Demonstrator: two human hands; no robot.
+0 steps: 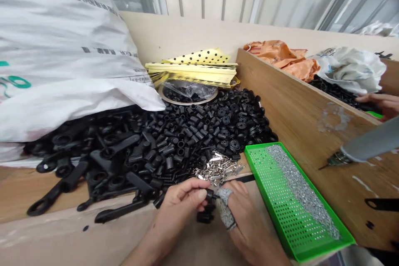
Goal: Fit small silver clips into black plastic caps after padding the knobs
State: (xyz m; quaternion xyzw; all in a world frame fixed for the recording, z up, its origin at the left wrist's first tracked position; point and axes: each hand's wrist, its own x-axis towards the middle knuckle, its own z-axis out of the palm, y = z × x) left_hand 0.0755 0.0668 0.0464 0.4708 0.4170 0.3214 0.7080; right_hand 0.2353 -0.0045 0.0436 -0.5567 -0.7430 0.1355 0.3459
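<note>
A short black plastic sleeve [209, 194] is pinched between the thumb and fingers of my left hand [183, 199]. My right hand [241, 210], with grey tape wrapped round its thumb and a finger, is closed at the sleeve's right end. What its fingertips grip is too small and covered to make out. Just below, more black plastic pieces [205, 217] sit between my hands, partly hidden. Small shiny metal clips [220, 167] lie in a heap beyond my fingers. Behind them spreads a large pile of black sleeves [193, 131], with black handles [109, 160] to the left and round black discs [233, 122] to the right.
A green perforated tray [271, 212] with tiny metal parts stands right, beside a wooden divider [280, 91]. A grey power driver [368, 145] points in from the right. A white sack [68, 50] bulges at left. Another person's hand [383, 104] shows beyond the divider.
</note>
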